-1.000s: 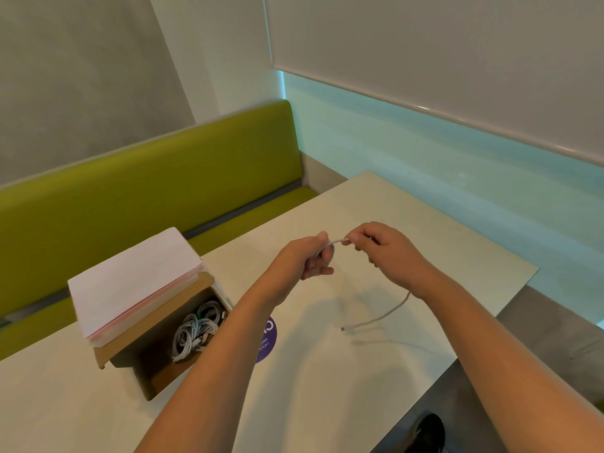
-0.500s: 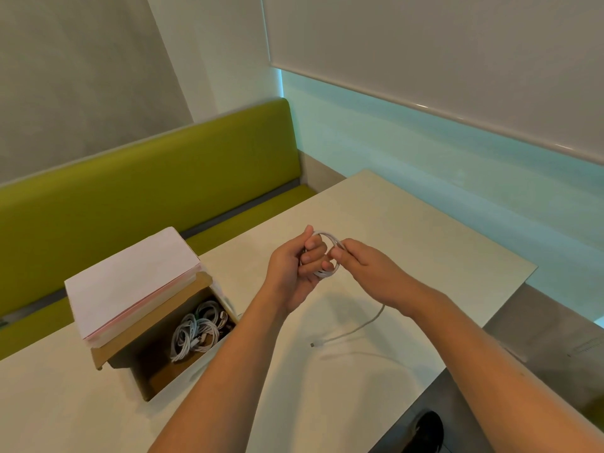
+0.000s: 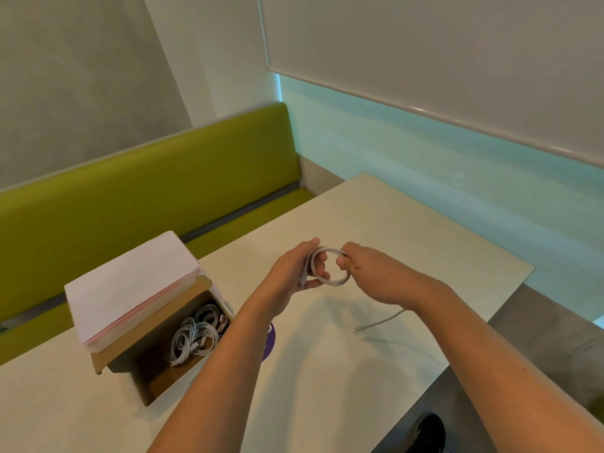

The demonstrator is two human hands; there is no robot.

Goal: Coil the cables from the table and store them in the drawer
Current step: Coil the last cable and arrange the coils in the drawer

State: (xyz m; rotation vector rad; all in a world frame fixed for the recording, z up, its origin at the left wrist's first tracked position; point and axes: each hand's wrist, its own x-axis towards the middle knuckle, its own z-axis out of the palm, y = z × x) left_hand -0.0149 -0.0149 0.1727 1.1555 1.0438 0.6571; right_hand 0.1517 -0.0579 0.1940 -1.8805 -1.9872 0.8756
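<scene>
left hand (image 3: 295, 268) and right hand (image 3: 376, 273) both grasped coiled white cable (image 3: 328, 266) at frame centre, above table (image 3: 392, 223). loose cable tail hung lower right toward table edge. open drawer (image 3: 163, 364) with stored coils (image 3: 196, 335) sat lower left.

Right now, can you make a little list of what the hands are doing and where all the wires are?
left hand: grips the coil on its left side
right hand: pinches the coil's right side
white cable: wound into a loop between both hands, held above the table
loose end: trails below the right wrist, its plug by the tabletop
drawer: open brown box on the table, left of the arms
stored cables: white coils piled inside the drawer
still to do: wind in the tail, then put the coil in the drawer
</scene>
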